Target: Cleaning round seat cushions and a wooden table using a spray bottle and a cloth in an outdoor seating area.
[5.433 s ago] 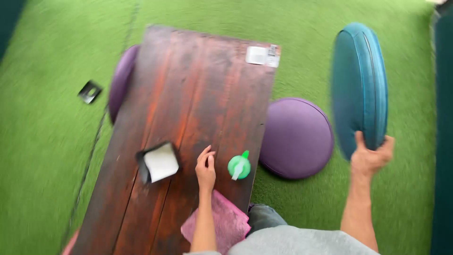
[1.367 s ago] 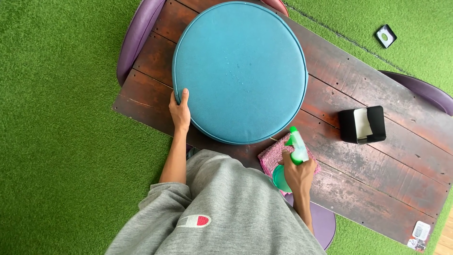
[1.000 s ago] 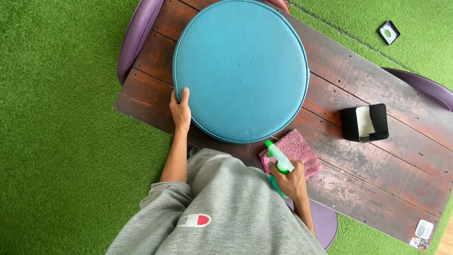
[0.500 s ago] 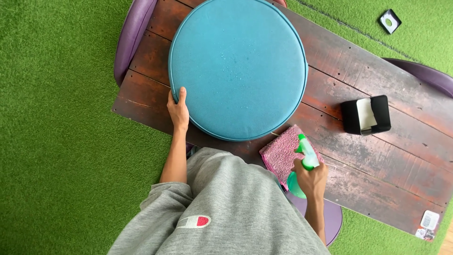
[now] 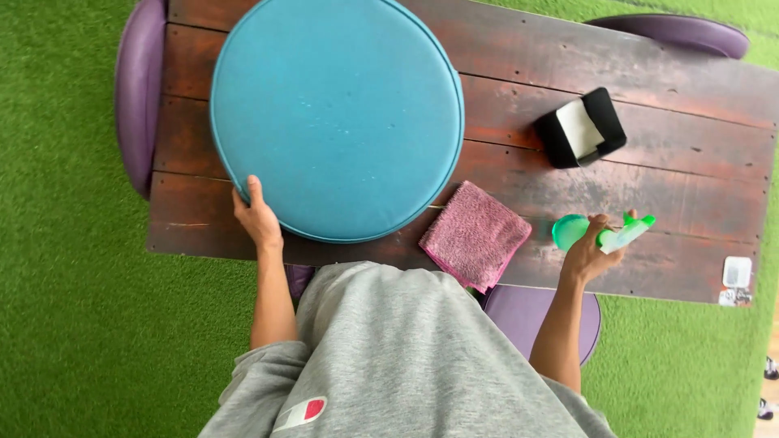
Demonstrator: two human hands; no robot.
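A large round teal cushion point(image 5: 337, 113) lies flat on the dark wooden table point(image 5: 673, 97), with small droplets on its top. My left hand point(image 5: 258, 217) grips its near left rim. My right hand point(image 5: 592, 247) holds a green spray bottle point(image 5: 602, 233) low over the table at the right, nozzle pointing right. A folded pink cloth point(image 5: 475, 235) lies on the table between the cushion and the bottle, touched by neither hand.
A black holder with white napkins point(image 5: 580, 127) stands further back on the table. Purple round cushions sit at the left end point(image 5: 139, 89), the far right point(image 5: 673, 32) and under the near edge point(image 5: 527, 312). A white tag point(image 5: 736, 273) lies at the right end. Green turf point(image 5: 65, 243) surrounds the table.
My right hand has carried the spray bottle from over the cushion's near edge to the right, down toward the table. The pink cloth is now uncovered. My left hand stays on the cushion's rim.
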